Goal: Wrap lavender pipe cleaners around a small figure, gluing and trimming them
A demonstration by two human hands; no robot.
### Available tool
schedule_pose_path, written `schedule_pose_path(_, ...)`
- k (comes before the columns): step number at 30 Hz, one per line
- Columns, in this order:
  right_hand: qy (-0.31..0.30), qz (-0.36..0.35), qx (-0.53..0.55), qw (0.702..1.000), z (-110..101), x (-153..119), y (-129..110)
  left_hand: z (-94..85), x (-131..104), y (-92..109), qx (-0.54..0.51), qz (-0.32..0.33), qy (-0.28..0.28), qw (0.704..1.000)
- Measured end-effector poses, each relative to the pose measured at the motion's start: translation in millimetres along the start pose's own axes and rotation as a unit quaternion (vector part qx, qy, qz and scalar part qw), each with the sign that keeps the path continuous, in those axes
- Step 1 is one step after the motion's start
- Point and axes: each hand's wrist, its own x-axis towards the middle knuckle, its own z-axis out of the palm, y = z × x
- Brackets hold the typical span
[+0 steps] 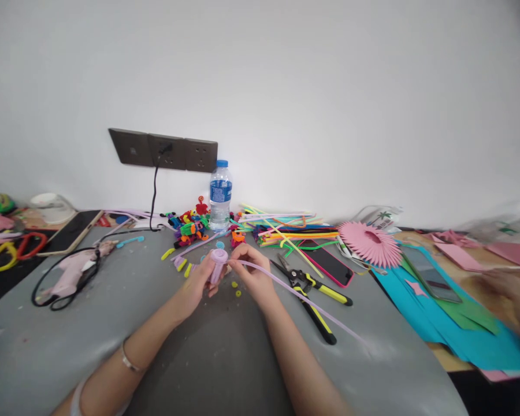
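My left hand [198, 283] is wrapped around a small lilac figure of coiled pipe cleaner [218, 260] with a round, flat top. Close beside it, my right hand [252, 271] pinches a long lilac pipe cleaner [305, 299] near the figure. The free end of that strand trails down to the right over the grey mat [190, 358]. Whether the strand joins the figure is hidden by my fingers. Small yellow bits [236, 289] lie just past my hands. Pliers with yellow and black handles [312, 289] rest open to the right of my right hand.
A water bottle [221, 196] stands against the wall, among colourful pipe-cleaner pieces [190, 228] and a bundle of pipe cleaners [294, 231]. A corded pink glue gun [73, 271] lies left. Right are a phone [329, 263], blue paper [420, 309] and another person's blurred hand [511, 300].
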Motion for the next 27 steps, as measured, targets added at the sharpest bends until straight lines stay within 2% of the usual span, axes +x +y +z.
schedule_pose_path(5, -0.010, 0.001, 0.026, 1.000, 0, 1, -2, 0.0, 2, 0, -0.028, -0.009, -0.017, 0.999)
schedule_pose_path(18, -0.021, 0.009, 0.021, 1.000, -1, 1, -1, 3.7, -1, 10, -0.030, -0.028, -0.006, 0.999)
schedule_pose_path(27, -0.018, 0.007, 0.028, 0.999, 0, 1, -1, 2.2, -1, 6, -0.025, -0.025, -0.002, 0.999)
